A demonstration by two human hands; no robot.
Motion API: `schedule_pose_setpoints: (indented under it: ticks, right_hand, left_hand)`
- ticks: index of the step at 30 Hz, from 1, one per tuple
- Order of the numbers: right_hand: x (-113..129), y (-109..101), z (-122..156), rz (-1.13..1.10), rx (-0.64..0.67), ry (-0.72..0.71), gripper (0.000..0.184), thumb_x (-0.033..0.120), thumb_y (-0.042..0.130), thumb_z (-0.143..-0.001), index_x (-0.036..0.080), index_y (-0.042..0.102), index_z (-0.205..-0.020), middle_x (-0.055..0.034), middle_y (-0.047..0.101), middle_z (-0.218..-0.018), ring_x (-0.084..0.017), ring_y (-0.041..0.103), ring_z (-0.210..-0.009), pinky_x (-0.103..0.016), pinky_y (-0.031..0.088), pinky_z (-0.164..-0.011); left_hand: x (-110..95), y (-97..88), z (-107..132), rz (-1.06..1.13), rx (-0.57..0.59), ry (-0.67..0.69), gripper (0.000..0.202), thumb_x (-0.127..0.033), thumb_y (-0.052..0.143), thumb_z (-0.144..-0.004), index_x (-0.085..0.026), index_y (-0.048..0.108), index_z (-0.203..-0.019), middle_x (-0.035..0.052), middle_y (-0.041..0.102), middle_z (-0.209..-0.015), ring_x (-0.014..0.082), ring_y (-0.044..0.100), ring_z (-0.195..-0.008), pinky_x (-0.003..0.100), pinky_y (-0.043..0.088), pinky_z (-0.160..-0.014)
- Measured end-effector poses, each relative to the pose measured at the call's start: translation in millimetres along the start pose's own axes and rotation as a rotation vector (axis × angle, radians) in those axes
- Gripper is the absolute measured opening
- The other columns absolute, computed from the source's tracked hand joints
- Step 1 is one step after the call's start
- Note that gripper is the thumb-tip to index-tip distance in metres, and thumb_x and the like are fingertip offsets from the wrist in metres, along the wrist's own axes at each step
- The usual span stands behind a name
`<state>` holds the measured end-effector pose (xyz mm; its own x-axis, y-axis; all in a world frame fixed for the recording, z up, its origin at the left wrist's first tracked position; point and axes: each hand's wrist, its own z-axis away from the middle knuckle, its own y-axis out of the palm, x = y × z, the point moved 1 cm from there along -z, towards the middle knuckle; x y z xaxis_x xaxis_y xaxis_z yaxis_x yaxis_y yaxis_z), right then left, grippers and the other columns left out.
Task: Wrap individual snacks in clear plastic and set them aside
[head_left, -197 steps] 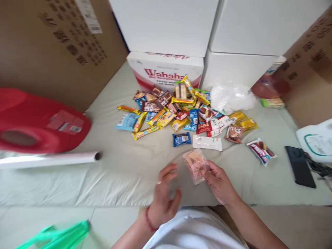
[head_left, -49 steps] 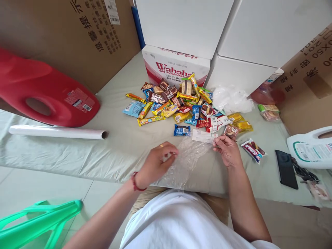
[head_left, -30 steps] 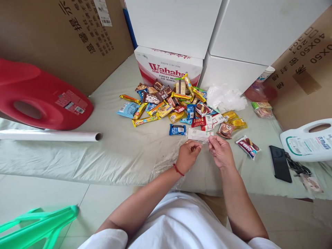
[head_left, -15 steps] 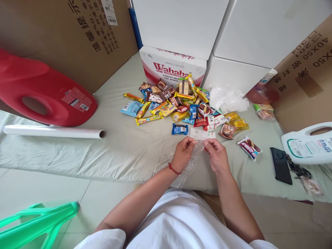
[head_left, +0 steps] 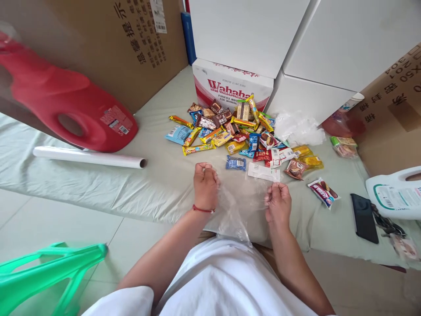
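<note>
A clear plastic bag (head_left: 235, 206) is stretched between my two hands, its lower part hanging toward my shirt. My left hand (head_left: 206, 186), with a red cord at the wrist, is closed on the bag's left edge. Its right edge is pinched in my right hand (head_left: 278, 202). Just beyond the bag lie a white packet with small print (head_left: 263, 171) and a blue snack packet (head_left: 236, 163). Behind them is a heap of wrapped snacks (head_left: 223, 131) in brown, yellow, blue and red wrappers.
A red detergent jug (head_left: 72, 105) and a white roll (head_left: 88, 158) lie to the left. A Wahaha carton (head_left: 230, 85) stands behind the snacks. On the right are crumpled clear plastic (head_left: 297, 128), a phone (head_left: 364, 218), keys (head_left: 388, 226) and a white jug (head_left: 394, 193). A green stool (head_left: 55, 267) stands lower left.
My hands have moved apart, from close together to wide, spreading the clear plastic bag between them. The view has shifted slightly, so the surroundings sit further right.
</note>
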<state>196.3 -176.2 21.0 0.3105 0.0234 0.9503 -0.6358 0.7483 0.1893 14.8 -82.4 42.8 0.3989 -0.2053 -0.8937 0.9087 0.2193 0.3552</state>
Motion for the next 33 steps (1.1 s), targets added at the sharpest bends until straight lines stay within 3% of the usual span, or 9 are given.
schedule_pose_setpoints:
  ticks: [8,14,16,20,22,25,28,31,33]
  right_hand:
    - [14.3,-1.2,-40.0,0.292,0.265,-0.235,0.037,0.059,0.071,-0.085,0.025,0.058,-0.092,0.0066,0.058,-0.068,-0.008,0.045,-0.040,-0.023,0.031,-0.035]
    - [11.6,23.2,-54.2,0.480,0.359,-0.302,0.039,0.062,0.062,-0.089,0.025,0.058,-0.096,0.0044,0.059,-0.071,-0.011,0.049,-0.045,-0.026,0.038,-0.042]
    - [11.7,25.6,-53.0,0.511,0.378,-0.307,0.038,0.061,0.060,-0.090,0.024,0.057,-0.096,0.0044,0.058,-0.072,-0.012,0.049,-0.046,-0.026,0.039,-0.043]
    - [13.0,19.8,-58.8,0.589,0.404,-0.284,0.040,0.063,0.059,-0.089,0.025,0.056,-0.098,0.0033,0.059,-0.073,-0.012,0.049,-0.047,-0.026,0.039,-0.042]
    - [13.0,12.2,-67.2,0.625,0.390,-0.239,0.044,0.066,0.060,-0.087,0.024,0.056,-0.100,0.0023,0.060,-0.075,-0.013,0.050,-0.049,-0.026,0.041,-0.042]
    - [11.6,-3.0,-74.7,0.652,0.373,-0.118,0.057,0.071,0.062,-0.083,0.024,0.054,-0.113,-0.0002,0.063,-0.083,-0.017,0.059,-0.061,-0.028,0.050,-0.046]
    - [11.4,-16.4,-60.1,0.813,0.378,-0.131,0.075,0.071,0.064,-0.081,0.021,0.047,-0.135,-0.0056,0.066,-0.099,-0.020,0.063,-0.072,-0.036,0.058,-0.059]
    - [13.4,-22.0,-24.1,1.044,0.202,-0.454,0.075,0.061,0.064,-0.088,0.019,0.044,-0.146,-0.0163,0.060,-0.126,-0.026,0.064,-0.091,-0.045,0.060,-0.076]
    - [10.9,-21.3,2.7,1.128,0.147,-0.712,0.064,0.049,0.057,-0.097,0.019,0.041,-0.151,-0.0205,0.051,-0.142,-0.033,0.058,-0.119,-0.052,0.056,-0.093]
  left_hand:
    - [-17.4,-83.2,-55.5,-0.490,0.183,0.079,0.020,-0.040,0.063,-0.087,-0.022,0.055,-0.086,-0.0080,0.044,-0.056,0.0096,0.039,-0.044,0.022,0.031,-0.042]
    - [-42.0,-94.6,-51.9,-0.854,-0.291,0.604,0.015,-0.014,0.057,-0.084,-0.018,0.056,-0.099,0.0043,0.062,-0.097,0.0167,0.058,-0.083,0.032,0.049,-0.074]
    - [-51.0,-85.3,-35.5,-0.912,-0.120,0.718,0.017,-0.012,0.052,-0.087,-0.020,0.059,-0.100,0.0048,0.063,-0.102,0.0180,0.059,-0.088,0.034,0.050,-0.080]
    - [-38.5,-76.1,-16.3,-1.272,0.715,0.901,0.026,-0.017,0.047,-0.093,-0.021,0.068,-0.108,0.0094,0.070,-0.119,0.0250,0.064,-0.111,0.043,0.050,-0.096]
    - [-22.5,-87.1,-18.8,-1.432,0.876,0.846,0.033,-0.021,0.047,-0.095,-0.019,0.066,-0.122,0.0136,0.064,-0.137,0.0289,0.059,-0.126,0.049,0.047,-0.105]
    - [-9.4,-109.2,-24.4,-1.454,0.927,0.803,0.042,-0.029,0.048,-0.099,-0.021,0.059,-0.138,0.0140,0.052,-0.153,0.0294,0.049,-0.140,0.052,0.041,-0.115]
    - [-17.2,-114.9,-22.5,-1.306,0.770,0.865,0.035,-0.031,0.049,-0.101,-0.021,0.064,-0.130,0.0116,0.060,-0.145,0.0270,0.047,-0.143,0.048,0.041,-0.116]
    - [-25.8,-99.0,-17.9,-1.201,0.585,0.891,0.027,-0.026,0.046,-0.102,-0.020,0.070,-0.112,0.0088,0.073,-0.122,0.0230,0.056,-0.133,0.042,0.046,-0.111]
    - [-22.1,-84.1,-18.6,-1.234,0.598,0.888,0.030,-0.028,0.044,-0.103,-0.019,0.070,-0.114,0.0087,0.074,-0.122,0.0225,0.058,-0.131,0.042,0.046,-0.112]
